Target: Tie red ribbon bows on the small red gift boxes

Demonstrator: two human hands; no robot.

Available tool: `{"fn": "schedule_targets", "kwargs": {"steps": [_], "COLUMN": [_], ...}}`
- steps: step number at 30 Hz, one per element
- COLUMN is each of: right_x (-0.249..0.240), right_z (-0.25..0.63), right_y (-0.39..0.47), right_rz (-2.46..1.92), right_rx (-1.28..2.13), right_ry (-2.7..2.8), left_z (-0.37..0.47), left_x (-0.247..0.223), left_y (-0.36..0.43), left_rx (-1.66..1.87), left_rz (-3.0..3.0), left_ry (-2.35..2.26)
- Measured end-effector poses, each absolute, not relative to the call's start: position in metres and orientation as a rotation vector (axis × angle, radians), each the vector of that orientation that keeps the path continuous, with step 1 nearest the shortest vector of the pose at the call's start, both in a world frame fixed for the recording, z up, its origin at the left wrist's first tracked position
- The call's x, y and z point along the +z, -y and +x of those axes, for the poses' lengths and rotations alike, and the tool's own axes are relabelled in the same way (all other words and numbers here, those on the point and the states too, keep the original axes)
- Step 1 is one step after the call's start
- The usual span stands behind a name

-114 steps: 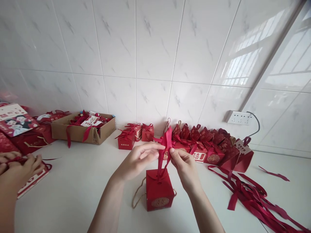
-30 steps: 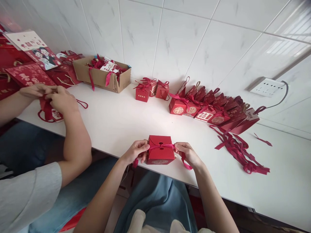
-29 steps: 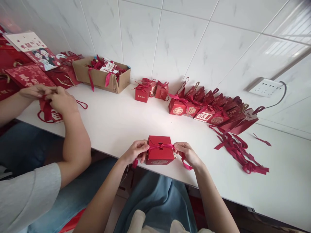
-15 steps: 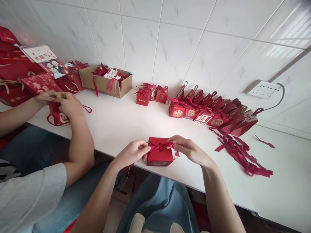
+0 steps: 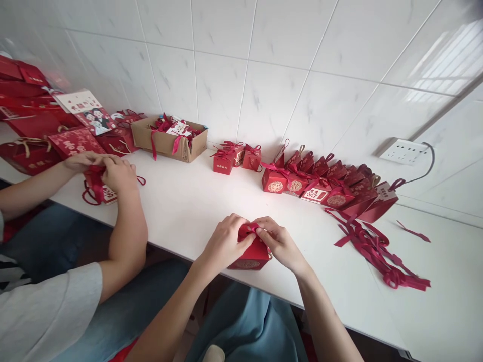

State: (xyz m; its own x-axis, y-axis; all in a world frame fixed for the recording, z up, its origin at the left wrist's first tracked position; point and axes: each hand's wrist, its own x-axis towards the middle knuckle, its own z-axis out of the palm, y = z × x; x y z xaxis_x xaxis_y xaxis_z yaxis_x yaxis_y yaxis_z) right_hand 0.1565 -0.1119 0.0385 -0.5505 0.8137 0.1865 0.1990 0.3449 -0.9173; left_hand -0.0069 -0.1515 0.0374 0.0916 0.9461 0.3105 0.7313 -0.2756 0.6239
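Observation:
In front of me at the table's near edge stands a red gift box (image 5: 249,256) with a gold round emblem on its front. A dark pink ribbon (image 5: 252,228) is across its top. My left hand (image 5: 228,241) pinches the ribbon from the left, its fingers curled over the box's top. From the right, my right hand (image 5: 277,240) grips the ribbon between thumb and forefinger. Both sets of fingertips meet near the middle of the box top, and they hide much of the ribbon there.
Several finished red boxes (image 5: 302,183) line the wall at right, beside loose ribbons (image 5: 377,251) on the white table (image 5: 181,211). A cardboard box (image 5: 169,146) stands at back left. A co-worker's hands (image 5: 109,168) handle another red box at left.
My hands have come together over the box top, drawing the ribbon ends from the sides to the middle. My view has tilted up slightly.

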Motion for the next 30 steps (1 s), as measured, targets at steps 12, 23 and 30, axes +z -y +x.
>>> {"fn": "schedule_targets", "kwargs": {"steps": [12, 23, 30], "right_x": [0.051, 0.047, 0.040], "right_z": [0.165, 0.155, 0.149], "right_y": [0.126, 0.126, 0.130], "right_rz": [-1.222, -1.260, -1.359], "right_rx": [1.333, 1.466, 1.282], "right_ry": [1.826, 1.718, 1.765], "left_z": [0.000, 0.003, -0.003], "left_x": [0.024, 0.024, 0.023], "left_y": [0.149, 0.147, 0.147], "left_rx": [1.170, 1.147, 1.146], "left_rz": [2.048, 2.110, 1.966], "left_ry": [-1.795, -1.858, -1.788]}}
